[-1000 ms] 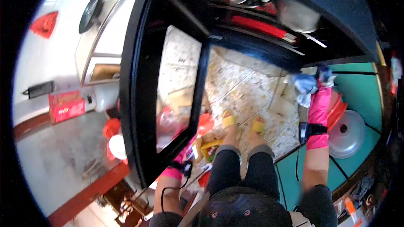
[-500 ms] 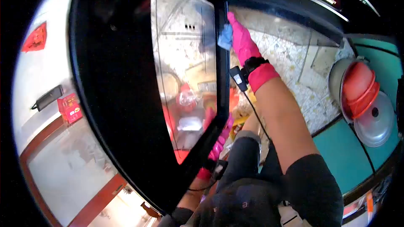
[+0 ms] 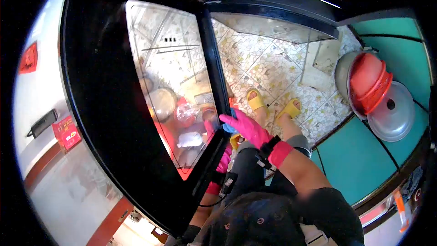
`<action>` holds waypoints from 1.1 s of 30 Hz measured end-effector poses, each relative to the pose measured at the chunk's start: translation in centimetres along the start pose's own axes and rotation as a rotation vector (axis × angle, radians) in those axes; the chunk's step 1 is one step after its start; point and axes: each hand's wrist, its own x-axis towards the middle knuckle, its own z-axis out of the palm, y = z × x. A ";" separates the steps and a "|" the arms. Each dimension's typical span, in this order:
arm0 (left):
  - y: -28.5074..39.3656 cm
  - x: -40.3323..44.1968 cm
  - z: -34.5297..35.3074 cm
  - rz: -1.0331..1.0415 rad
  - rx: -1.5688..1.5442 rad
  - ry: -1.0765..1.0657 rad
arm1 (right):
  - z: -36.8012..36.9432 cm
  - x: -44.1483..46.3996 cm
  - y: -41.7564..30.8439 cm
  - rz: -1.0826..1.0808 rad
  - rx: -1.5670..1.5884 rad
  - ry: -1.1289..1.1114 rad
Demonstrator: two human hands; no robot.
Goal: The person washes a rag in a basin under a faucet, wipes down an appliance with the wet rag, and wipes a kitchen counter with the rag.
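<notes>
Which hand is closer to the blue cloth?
Right. The right hand holds the blue cloth at the black door's edge; the left hand is lower in the picture, partly hidden by the door.

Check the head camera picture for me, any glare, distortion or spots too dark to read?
Head view: the white wall is washed out; same head view: the black door loses surface detail in darkness, and its outer edge bows with lens distortion; head view again: the floor tiles look fairly clear.
</notes>
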 end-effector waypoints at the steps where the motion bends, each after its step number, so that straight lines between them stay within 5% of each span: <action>1: -0.1 0.1 0.7 -0.012 0.026 0.005 | -0.6 -0.9 0.3 -0.011 0.002 0.009; 4: -0.9 0.5 2.1 -0.024 0.092 -0.019 | -2.7 -2.6 -1.1 -0.232 -0.165 0.167; 6: -1.5 0.6 3.0 -0.034 0.153 -0.020 | -4.1 -4.2 -2.8 -0.056 -0.158 0.390; 10: -2.2 0.7 6.2 -0.056 0.254 -0.069 | -8.2 -5.8 -4.0 -0.070 -0.157 0.448; 16: -3.8 4.2 15.5 -0.143 0.378 -0.318 | -22.7 -9.0 -0.2 -0.610 0.413 1.015; 22: -8.0 12.2 28.1 -0.226 0.433 -0.738 | -25.6 -14.2 -14.1 -0.743 0.128 0.834; 26: -8.2 16.7 32.6 -0.194 0.465 -0.968 | -30.8 -9.0 -19.8 -0.904 -0.464 0.768; 28: -7.6 17.2 33.6 0.153 1.012 -0.908 | -29.3 -7.7 -22.2 -0.964 -0.541 0.636; 30: -7.9 18.2 31.2 0.391 0.983 -1.019 | -28.7 -7.0 -22.3 -0.909 -0.541 0.585; 32: -8.1 20.7 29.4 0.573 1.213 -0.791 | -28.7 -5.8 -21.9 -0.931 -0.469 0.724; 33: -8.1 22.4 27.8 0.649 1.148 -0.842 | -29.2 -5.6 -21.5 -0.978 -0.503 0.715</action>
